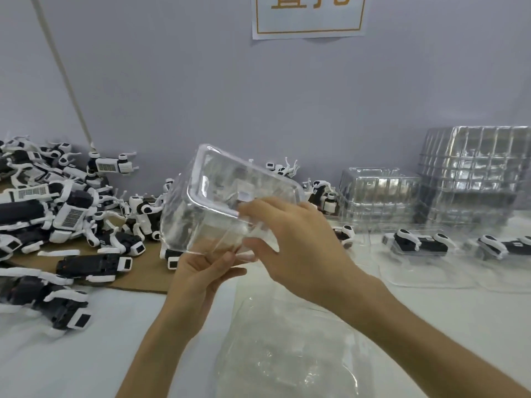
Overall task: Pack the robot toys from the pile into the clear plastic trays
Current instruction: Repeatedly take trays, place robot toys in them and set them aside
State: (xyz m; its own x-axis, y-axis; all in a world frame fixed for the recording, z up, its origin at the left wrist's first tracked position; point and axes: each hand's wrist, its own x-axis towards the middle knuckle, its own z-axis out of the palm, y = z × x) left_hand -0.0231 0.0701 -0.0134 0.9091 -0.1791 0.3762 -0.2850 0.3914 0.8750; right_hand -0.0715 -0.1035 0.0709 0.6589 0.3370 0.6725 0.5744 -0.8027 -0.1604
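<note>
A clear plastic tray [201,214] is held tilted in the air above the table's middle. My left hand [201,275] grips its lower edge from below. My right hand [293,242] pinches its near right rim with the fingertips. A big pile of black-and-white robot toys [66,214] covers the left side, partly on brown cardboard [143,278]. Another clear tray [287,349] lies flat on the table just under my arms. Two packed trays with a toy in each, one [416,245] and another [505,248], lie at the right.
Stacks of empty clear trays, a low one [379,196] and a taller one [474,173], stand against the grey wall at the back right. A few robot toys [324,196] lie behind the held tray. A paper sign [309,15] hangs on the wall.
</note>
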